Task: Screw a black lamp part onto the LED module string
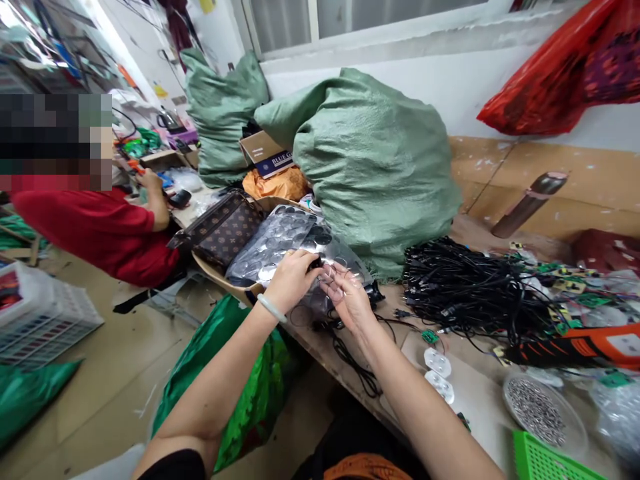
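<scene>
My left hand [290, 281], with a pale bangle on its wrist, pinches a small black part [315, 263] at its fingertips. My right hand [351, 298] is raised close beside it, fingers curled against a clear plastic bag [283, 243] of round black discs. Whether those fingers hold anything is hard to tell. Thin black cable [355, 360] trails across the wooden table [320, 350] below my hands. A large heap of black cables [463, 287] lies to the right, with a small green circuit board [430, 337] and white plastic pieces [437, 373] nearby.
Green woven sacks [370, 167] rise behind the table beside a patterned handbag [223, 230]. At right are a dish of screws [537, 410], a green basket [550, 460] and an orange-black tool [580, 350]. A co-worker in a red shirt [95, 233] works at left.
</scene>
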Demonstrator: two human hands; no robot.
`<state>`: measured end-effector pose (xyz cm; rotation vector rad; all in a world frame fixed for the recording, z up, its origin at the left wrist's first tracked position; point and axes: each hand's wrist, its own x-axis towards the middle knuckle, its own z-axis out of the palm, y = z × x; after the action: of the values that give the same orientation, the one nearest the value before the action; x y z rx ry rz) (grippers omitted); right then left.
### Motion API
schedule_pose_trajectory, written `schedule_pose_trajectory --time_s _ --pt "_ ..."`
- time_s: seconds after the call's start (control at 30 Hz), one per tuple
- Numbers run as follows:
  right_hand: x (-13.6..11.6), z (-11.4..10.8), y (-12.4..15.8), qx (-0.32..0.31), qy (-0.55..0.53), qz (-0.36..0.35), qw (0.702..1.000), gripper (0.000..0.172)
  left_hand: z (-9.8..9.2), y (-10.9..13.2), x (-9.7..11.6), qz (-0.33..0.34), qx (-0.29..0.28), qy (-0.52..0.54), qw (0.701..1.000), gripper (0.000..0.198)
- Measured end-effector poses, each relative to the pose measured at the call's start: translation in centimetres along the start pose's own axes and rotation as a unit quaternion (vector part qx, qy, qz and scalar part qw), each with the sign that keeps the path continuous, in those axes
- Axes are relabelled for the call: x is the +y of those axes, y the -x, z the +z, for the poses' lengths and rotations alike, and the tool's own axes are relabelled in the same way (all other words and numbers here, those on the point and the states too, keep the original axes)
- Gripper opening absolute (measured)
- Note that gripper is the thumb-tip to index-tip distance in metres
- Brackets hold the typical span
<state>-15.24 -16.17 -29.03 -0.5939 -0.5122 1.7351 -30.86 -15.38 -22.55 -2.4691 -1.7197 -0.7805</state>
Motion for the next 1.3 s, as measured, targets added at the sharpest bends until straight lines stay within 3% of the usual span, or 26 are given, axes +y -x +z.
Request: schedule_pose_trajectory --time_s 0.3,0.47,0.7,0.97,1.13,1.3 --pt "0.3 -0.6 -1.2 -0.029 -0.028 0.024 0.999 0.023 1.0 0.1 -1.4 -0.019 0.02 0.073 0.997 0.015" --pt "0.6 -1.0 -1.6 -0.042 -0.04 0.028 0.998 0.021 0.8 0.1 -1.2 -0.022 0.017 0.048 0.998 0.019" --pt "0.8 -1.3 -1.8 -0.042 -0.055 0.036 0.997 0.021 1.3 0.3 -1.3 0.011 0.009 0.019 1.0 0.021" --pt "0.1 -1.2 -1.9 -0.023 -0.083 0.076 0.993 0.022 1.1 -0.7 -2.5 0.053 -0.016 0.115 0.992 0.022" --pt "0.0 -0.9 -2.4 0.037 -0.052 0.089 0.994 0.021 1.4 -0.9 -2.1 -0.044 0.036 0.192 0.98 0.016" --pt "0.6 -1.2 -3.0 0.087 -0.034 0.094 0.991 0.009 1.1 -1.4 -3.0 -0.138 0.115 0.225 0.958 0.021"
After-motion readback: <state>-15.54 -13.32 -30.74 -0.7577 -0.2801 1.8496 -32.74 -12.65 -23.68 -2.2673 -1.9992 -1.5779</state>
